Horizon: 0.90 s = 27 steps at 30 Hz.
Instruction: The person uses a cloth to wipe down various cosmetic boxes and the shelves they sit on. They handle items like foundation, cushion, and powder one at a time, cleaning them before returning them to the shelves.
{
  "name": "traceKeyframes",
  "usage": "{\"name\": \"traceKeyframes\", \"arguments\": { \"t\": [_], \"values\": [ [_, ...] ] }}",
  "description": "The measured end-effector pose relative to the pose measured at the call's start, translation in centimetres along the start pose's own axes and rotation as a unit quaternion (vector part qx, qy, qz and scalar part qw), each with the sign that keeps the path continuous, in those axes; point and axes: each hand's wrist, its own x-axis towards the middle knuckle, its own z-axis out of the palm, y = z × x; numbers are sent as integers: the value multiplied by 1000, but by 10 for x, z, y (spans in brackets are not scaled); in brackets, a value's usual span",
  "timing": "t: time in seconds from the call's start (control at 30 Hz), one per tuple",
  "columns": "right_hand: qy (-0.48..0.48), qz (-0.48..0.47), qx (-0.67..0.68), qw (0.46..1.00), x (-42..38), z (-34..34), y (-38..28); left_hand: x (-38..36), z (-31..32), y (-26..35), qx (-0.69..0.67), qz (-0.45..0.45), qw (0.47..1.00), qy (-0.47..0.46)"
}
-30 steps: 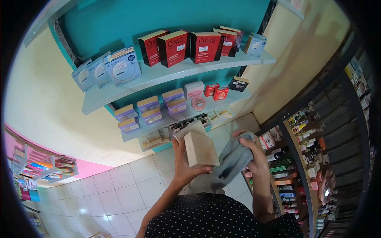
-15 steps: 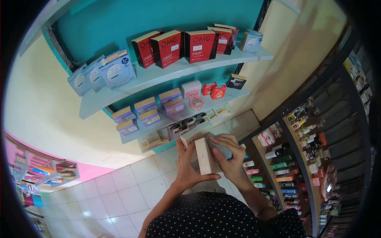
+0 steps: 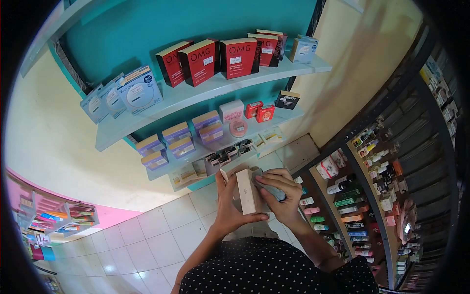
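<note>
Cream-coloured, the small box (image 3: 246,193) is held upright but slightly tilted in front of the person's dark, white-dotted top (image 3: 274,269), above the pale tiled floor (image 3: 156,230). The left hand (image 3: 229,208) grasps it, with the thumb beneath its near end and the fingers raised along the left side. A thin pale piece (image 3: 224,176) stands by those fingertips; I can't tell whether it belongs to the box. The right hand (image 3: 284,201) is clenched round a bunched grey-blue cloth (image 3: 275,192), its fingers curled over the top, with the cloth against the right side of the box.

Beyond the hands, a white upper shelf (image 3: 171,105) carries red-and-black boxes (image 3: 240,59) in the middle, light blue boxes (image 3: 140,90) at the left and another pale blue pair (image 3: 303,50) at the right end. On the lower shelf (image 3: 281,116) I see purple-and-tan boxes (image 3: 181,147) towards the left, then a pink-and-white box (image 3: 231,110) with a round pink case (image 3: 238,128) just on its near side. Small red boxes (image 3: 265,113) and a black box (image 3: 287,100) sit farther right. Over on the right, a wooden rack (image 3: 387,230) holds bottles and cartons; at the far left, colourful packets (image 3: 54,215) fill a pink-backed display.
</note>
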Motion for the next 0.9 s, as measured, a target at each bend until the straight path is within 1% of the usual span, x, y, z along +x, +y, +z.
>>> {"name": "traceKeyframes", "arguments": {
  "t": [0.03,0.1,0.13,0.2,0.23,0.33,0.37,0.43,0.47,0.53,0.57,0.6,0.63,0.67,0.73,0.77,0.8,0.83,0.87,0.9],
  "values": [
    [2,0,0,1000,0,0,-2,0,-1,-2,0,1,1000,-2],
    [-10,-3,23,1000,-1,0,-8,0,-5,-9,57,22,998,-11],
    [-7,-3,23,1000,-3,-2,-9,0,-7,-13,58,24,998,-13],
    [-47,-26,36,998,-8,-5,-11,0,-10,-20,74,13,997,13],
    [-47,-26,36,998,-11,-7,-11,0,-11,-20,74,13,997,13],
    [-65,-33,24,997,-19,-7,-7,2,-14,-19,-5,5,999,51],
    [-62,-40,10,997,-20,-6,-4,1,-12,-19,-4,5,999,52],
    [-60,-47,-3,997,-18,-5,-5,1,-5,-18,-63,-20,994,92],
    [-56,-54,-22,997,-15,-4,-11,1,-3,-16,-63,-20,993,94],
    [-52,-60,-40,996,-14,1,-13,1,-2,-11,-92,-56,986,126],
    [-28,-71,-64,995,-15,4,-9,1,-1,-9,-91,-56,986,127],
    [-4,-82,-88,993,-16,6,-8,0,0,-6,-31,-51,989,135],
    [-5,-82,-87,993,-15,6,-8,-1,1,-5,28,-46,988,142],
    [7,-82,-79,993,-13,6,-10,-1,1,-8,28,-46,988,144],
    [16,-83,-69,994,-14,7,-10,-1,1,-17,-79,-18,986,147],
    [56,17,16,998,-17,9,-8,-2,-1,-18,-78,-18,985,150],
    [94,117,99,984,-19,10,-6,1,-3,-14,-154,-48,979,126],
    [93,116,101,984,-18,11,-5,3,-5,-9,-230,-77,965,100],
    [95,194,181,959,-17,11,-5,4,-6,1,-203,-118,968,89],
    [97,268,259,923,-17,12,-5,3,-6,6,-203,-117,968,92]
  ]
}}
